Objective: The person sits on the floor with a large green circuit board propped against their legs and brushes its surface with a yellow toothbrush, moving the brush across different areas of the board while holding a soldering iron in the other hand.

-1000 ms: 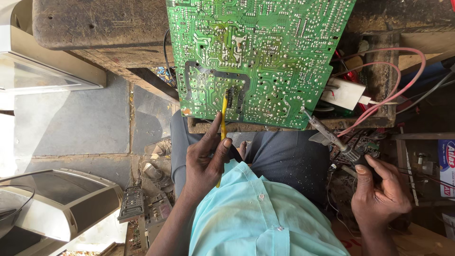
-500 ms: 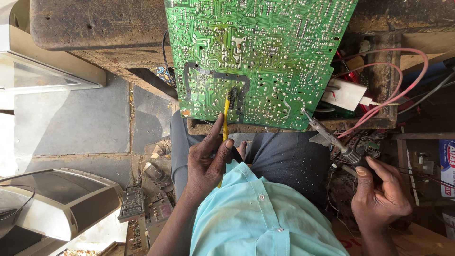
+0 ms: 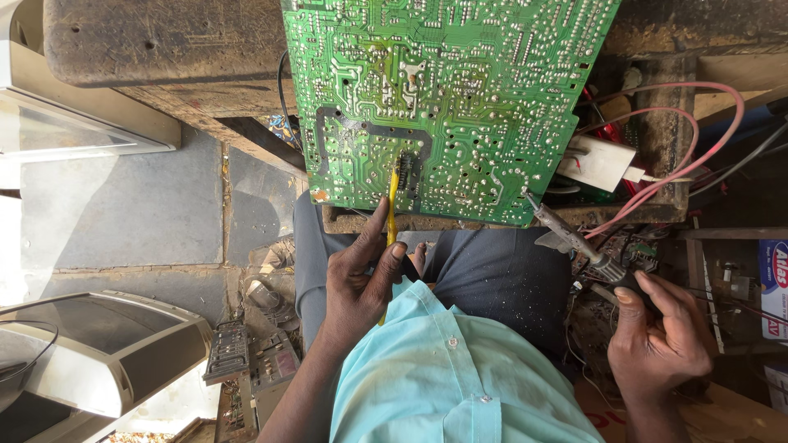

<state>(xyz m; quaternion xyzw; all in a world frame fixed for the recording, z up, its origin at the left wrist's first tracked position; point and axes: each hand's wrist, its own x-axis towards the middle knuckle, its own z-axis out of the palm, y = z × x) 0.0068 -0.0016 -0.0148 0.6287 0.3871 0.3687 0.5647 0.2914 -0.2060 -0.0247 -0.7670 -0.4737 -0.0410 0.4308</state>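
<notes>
A: Left hand is pinched around a thin yellow rod, thumb and fingers closed on it. The rod's far tip is planted on the green board, right at the dark slot near its middle.

B: And the right hand?

A: Curled around the handle of a soldering iron. The tip sits at the board's near right edge, well apart from the rod's spot.

B: So where does the work stand?

A: The board lies solder side up on the bench, with pink wires trailing off to the right. By my read, both tools are in hand, but the iron is not yet on the joint the rod marks. I can't tell whether any joint is fresh.
</notes>
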